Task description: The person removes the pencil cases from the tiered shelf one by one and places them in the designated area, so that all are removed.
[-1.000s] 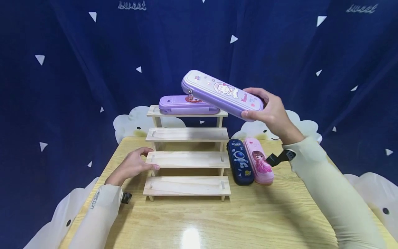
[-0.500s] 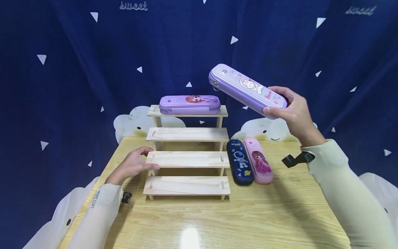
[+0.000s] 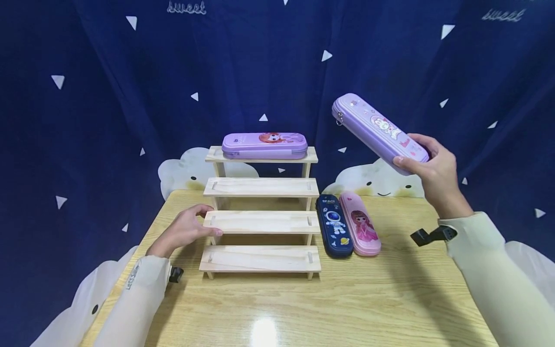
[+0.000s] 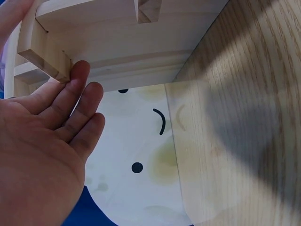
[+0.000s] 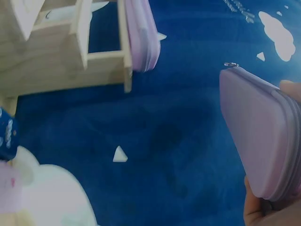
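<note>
My right hand (image 3: 440, 176) holds a lilac pencil case (image 3: 377, 127) with a rabbit print by its lower right end. The case is in the air, tilted, right of the stepped wooden display shelf (image 3: 262, 222). In the right wrist view its plain underside (image 5: 256, 132) faces the camera. My left hand (image 3: 184, 231) grips the shelf's left end at the second step from the bottom, thumb on the board. Its fingers reach behind an upright in the left wrist view. Another purple pencil case (image 3: 264, 146), printed with a red-haired girl, lies on the top step.
Right of the shelf, a navy astronaut pencil case (image 3: 335, 226) and a pink doll pencil case (image 3: 361, 224) lie side by side on the wooden table (image 3: 277, 308). A dark blue curtain (image 3: 269, 58) with white triangles hangs behind.
My right hand has carried the rabbit pencil case to the right, away from above the top step, ending slightly lower. The left hand and shelf have stayed put.
</note>
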The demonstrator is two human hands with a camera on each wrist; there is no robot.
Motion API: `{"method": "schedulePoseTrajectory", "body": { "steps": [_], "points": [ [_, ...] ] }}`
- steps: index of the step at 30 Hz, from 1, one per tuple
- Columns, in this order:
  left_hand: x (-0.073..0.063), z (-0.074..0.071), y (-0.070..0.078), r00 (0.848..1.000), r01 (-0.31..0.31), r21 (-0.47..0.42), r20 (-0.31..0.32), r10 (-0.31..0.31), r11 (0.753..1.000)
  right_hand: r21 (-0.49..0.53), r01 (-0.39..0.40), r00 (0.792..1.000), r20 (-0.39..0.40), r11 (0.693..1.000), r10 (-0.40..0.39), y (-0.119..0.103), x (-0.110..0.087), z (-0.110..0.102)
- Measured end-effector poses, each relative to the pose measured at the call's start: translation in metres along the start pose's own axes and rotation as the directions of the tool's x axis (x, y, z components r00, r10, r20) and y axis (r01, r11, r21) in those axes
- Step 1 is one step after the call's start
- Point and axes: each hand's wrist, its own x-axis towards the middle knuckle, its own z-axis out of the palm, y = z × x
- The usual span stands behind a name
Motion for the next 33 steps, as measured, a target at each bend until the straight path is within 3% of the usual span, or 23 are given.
{"method": "schedulePoseTrajectory", "body": {
  "steps": [6, 16, 27, 30, 33],
  "points": [
    [0.001, 0.001, 0.0, 1.0, -0.012, 0.004, -0.01, 0.012, 1.0, -0.101, -0.055, 0.996, -0.076, 0.993, 0.048, 0.021, -0.008, -0.016],
    [0.0, 0.0, 0.001, 1.0, -0.006, -0.005, -0.004, 0.006, 1.0, 0.06, -0.102, 0.974, -0.197, 0.993, 0.111, 0.048, -0.013, -0.04],
    [0.0, 0.0, 0.002, 1.0, -0.008, 0.019, -0.003, 0.008, 1.0, 0.065, -0.209, 0.901, -0.374, 0.976, 0.218, 0.083, -0.024, -0.053],
    [0.0, 0.0, 0.002, 1.0, -0.009, 0.017, -0.004, 0.009, 1.0, 0.006, -0.268, 0.88, -0.406, 0.963, 0.247, 0.093, -0.028, -0.057],
    [0.0, 0.0, 0.002, 1.0, -0.011, 0.018, -0.005, 0.011, 1.0, -0.086, -0.352, 0.859, -0.424, 0.932, 0.286, 0.104, -0.033, -0.061]
  ]
}}
